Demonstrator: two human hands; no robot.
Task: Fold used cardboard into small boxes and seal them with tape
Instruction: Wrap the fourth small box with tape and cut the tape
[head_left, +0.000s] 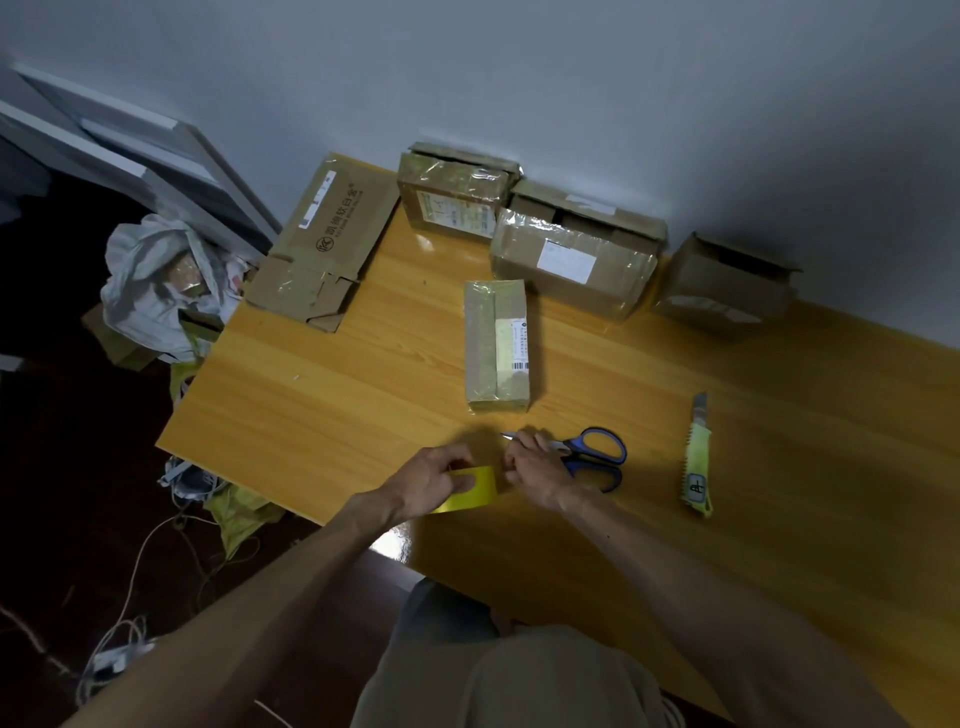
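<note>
1. Cardboard is filling the far side of a glossy, wood-grained yellow table (332, 395): a flattened carton (324, 244) is lying at the left corner, two film-wrapped, labelled boxes (457, 195) (571, 260) are sitting against the grey wall, and an open-flapped box (724, 283) is standing at the right.
2. A small box (497, 345), oblong, sealed under shiny clear tape and bearing a white barcode label, is lying flat mid-table, just beyond the hands.
3. The left hand (434, 480) is gripping a yellow tape roll (475, 491) above the near table edge, its fingers and thumb curling round the roll's smooth side.
4. The right hand (535, 467) is holding its fingertips in a narrow pinch at the roll's right edge, seemingly on the loose end of the tape, though the strip itself is too faint to make out.
5. Blue-handled scissors (597, 457) are lying partly under that hand, and a pale green utility knife (697, 457) is resting well to the right.
6. A crumpled white plastic bag (156, 280) is slumping on the dark floor beside the table.
</note>
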